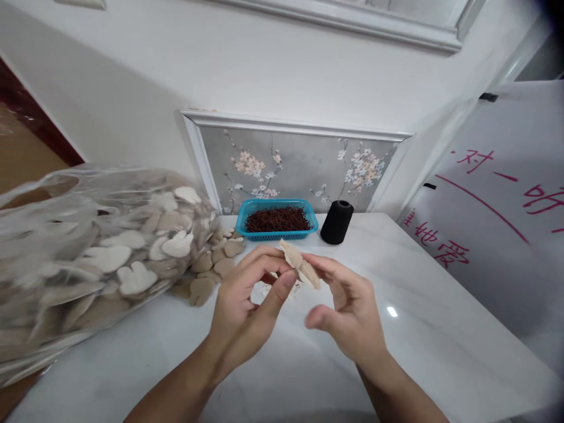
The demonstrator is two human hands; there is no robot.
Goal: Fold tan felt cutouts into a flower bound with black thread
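Observation:
A small beige, soft-looking piece (300,265) is held up above the white tabletop, seen nearly edge-on. My left hand (253,294) pinches its left side between thumb and fingers. At its right end, the fingertips of my right hand (348,302) reach behind and touch it, while that thumb stands apart and is slightly blurred. Loose pale bits (293,289) on the table show partly between the hands. Similar beige pieces with rounded lobes, like rabbit heads, lie in a loose pile (215,261) left of my left hand.
A large clear plastic bag (110,258) full of beige and white pieces fills the left. Against the wall stand a blue basket (240,220) of dark red-brown strands and a black thread cone (337,223). A white board with red writing (484,205) leans at the right.

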